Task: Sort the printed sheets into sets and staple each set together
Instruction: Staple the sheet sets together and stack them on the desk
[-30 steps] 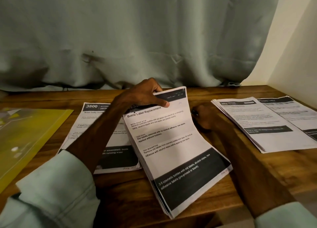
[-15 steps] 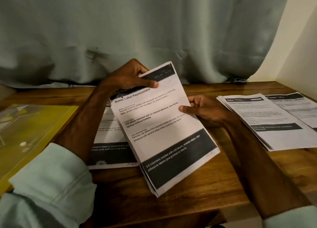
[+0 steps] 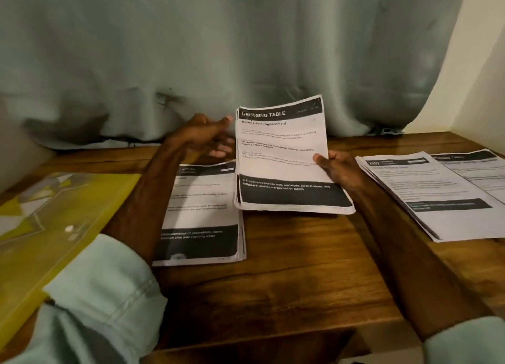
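Right hand gripped the sheet stack by its right edge; left hand was spread loosely beside it, holding nothing.

The person wears a top with long sleeves in a pale, minty green. The left sleeve looks big in the picture. Its cloth looks soft and has many folds. A sewn line with tiny stitches runs down it. Its end is wide and loose. The right sleeve is the same pale green, but only a small bit shows in the bottom corner. The left forearm and the right forearm are bare. The left hand looks blurry. The right hand is bare too.
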Available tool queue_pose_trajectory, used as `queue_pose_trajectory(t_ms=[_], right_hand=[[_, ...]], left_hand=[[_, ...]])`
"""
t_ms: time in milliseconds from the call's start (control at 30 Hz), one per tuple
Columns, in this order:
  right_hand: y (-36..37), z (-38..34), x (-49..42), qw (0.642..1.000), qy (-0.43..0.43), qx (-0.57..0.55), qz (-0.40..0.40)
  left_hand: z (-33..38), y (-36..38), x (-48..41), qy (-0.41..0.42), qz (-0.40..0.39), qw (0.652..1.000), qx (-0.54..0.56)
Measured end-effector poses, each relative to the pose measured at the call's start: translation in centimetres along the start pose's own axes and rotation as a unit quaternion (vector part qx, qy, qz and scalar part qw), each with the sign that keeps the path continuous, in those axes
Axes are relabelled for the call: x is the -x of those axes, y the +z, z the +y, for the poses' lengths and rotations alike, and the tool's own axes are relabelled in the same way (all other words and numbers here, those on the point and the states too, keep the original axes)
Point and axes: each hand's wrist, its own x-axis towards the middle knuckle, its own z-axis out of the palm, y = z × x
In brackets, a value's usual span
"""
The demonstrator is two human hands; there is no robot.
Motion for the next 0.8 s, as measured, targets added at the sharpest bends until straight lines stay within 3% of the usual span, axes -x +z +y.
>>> queue_pose_trajectory(t_ms=[100, 267, 400, 533, 667, 800], right_hand=[[1.3, -0.4, 1.1, 0.998, 0.011, -0.053, -0.005], [4.5, -1.6, 2.2, 0.998, 0.016, -0.061, -0.027], [7.2, -3.2, 3.7, 0.992, 0.024, -0.091, -0.085], [10.6, -4.5, 4.9, 0.995, -0.008, -0.046, -0.085], [13.7, -5.4, 6.0, 0.995, -0.001, -0.062, -0.073], [16.0, -5.4, 7.1, 0.994, 0.019, -0.079, -0.075]], left_hand=[[-0.2, 0.3, 1.1, -0.056, -0.053, 0.997, -0.029], [-1.1, -1.6, 4.1, -0.043, -0.05, 0.995, -0.074], [-3.1, -5.3, 6.7, -0.04, 0.018, 0.991, -0.124], [-6.4, -9.6, 8.7, -0.042, 0.082, 0.987, -0.131], [-10.8, -11.7, 10.4, 0.02, 0.253, 0.947, -0.195], [-14.3, -11.1, 12.0, 0.083, 0.292, 0.939, -0.16]])
